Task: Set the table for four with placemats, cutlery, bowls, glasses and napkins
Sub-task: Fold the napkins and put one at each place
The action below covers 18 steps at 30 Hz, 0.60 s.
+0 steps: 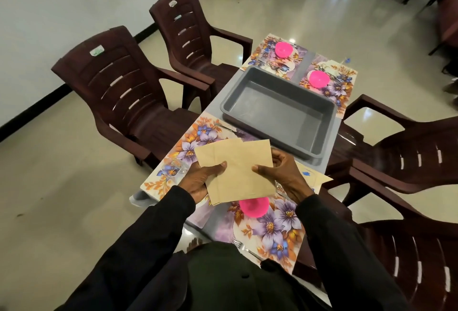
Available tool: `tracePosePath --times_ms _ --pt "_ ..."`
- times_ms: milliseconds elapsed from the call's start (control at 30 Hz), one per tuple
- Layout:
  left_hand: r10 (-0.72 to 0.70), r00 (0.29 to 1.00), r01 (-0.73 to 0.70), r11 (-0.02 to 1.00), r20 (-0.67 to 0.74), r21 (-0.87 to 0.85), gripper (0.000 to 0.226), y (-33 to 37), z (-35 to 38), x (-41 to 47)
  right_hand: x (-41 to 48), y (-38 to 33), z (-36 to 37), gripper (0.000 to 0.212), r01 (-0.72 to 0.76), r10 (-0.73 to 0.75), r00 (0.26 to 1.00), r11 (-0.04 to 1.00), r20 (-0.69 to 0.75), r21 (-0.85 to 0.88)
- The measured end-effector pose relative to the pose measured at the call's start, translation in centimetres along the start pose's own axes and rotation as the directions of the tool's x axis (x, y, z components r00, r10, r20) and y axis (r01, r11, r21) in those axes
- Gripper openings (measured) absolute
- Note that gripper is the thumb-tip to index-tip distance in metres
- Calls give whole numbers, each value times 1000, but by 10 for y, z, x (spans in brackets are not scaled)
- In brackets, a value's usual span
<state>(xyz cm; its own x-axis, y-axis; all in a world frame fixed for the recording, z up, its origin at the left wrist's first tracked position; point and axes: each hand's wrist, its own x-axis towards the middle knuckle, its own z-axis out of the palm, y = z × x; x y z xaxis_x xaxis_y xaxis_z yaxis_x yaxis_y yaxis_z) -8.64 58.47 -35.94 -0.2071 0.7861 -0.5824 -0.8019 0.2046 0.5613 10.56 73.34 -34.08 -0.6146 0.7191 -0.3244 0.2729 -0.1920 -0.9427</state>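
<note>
Holding the brown paper napkins (235,169) pinched in my left hand (198,181) and right hand (280,174); thin, limp, they cling together, so I peel one from a corner.

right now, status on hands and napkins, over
Left hand and right hand both pinching the tan napkins, up off the table. Pink bowl on the placemat under them. Grey tray empty, mid-table.

head view | worn high, wide-angle | faces forward and down | close above table (304,64)
</note>
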Motion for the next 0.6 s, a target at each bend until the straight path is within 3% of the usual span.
tracePosePath --times_ms 167,367,467,600 --pt "-6 1000 5 994 -1 -109 48 -9 8 -4 -4 -1 -3 45 64 -63 998 998 -31 24" --pt "43 999 -44 992 -16 -118 49 -18 17 -11 -15 -7 -9 31 173 -175 985 978 -4 -114" --pt "45 999 -48 991 -30 -121 45 -26 17 -13 -17 -9 -10 22 267 -276 961 928 3 -260" --pt "42 998 -51 986 -55 -161 40 -30 13 -15 -24 -11 -3 18 468 -449 882 807 141 -360"
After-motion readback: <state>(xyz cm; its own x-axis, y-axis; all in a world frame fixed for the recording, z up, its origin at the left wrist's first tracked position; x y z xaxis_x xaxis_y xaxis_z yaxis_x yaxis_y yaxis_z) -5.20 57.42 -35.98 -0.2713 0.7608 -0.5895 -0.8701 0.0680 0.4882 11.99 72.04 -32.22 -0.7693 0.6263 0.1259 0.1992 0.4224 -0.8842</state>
